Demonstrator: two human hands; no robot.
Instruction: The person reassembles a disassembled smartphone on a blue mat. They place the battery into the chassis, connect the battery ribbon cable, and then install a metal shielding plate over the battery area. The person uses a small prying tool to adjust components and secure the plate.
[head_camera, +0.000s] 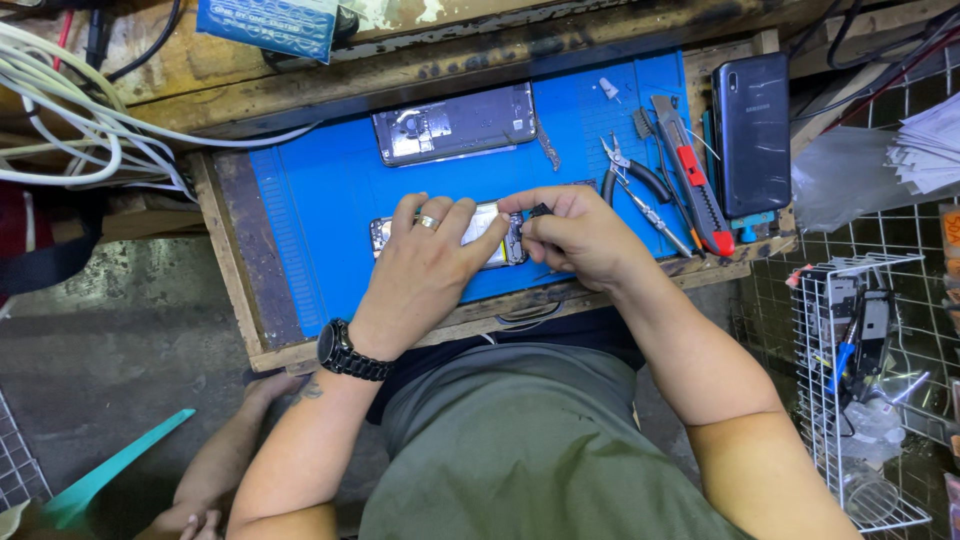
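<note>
Drawer (240, 300) of worn wood juts out from under the bench, lined with a blue mat (330, 190). Near the mat's near edge lies an opened phone (495, 235), its insides showing. The left hand (425, 265), with a ring and a black watch (350, 352) at the wrist, lies flat on that phone, fingers spread and closed on nothing. The right hand (575, 235) sits just right of it, thumb and fingers pinched on a small dark part (538, 211) at the phone's right end. Farther back on the mat rests a back cover (455, 123). At the far right stands a dark phone (752, 130), and left of it lie a knife (690, 170), pliers (632, 175) and a screwdriver (655, 215).
</note>
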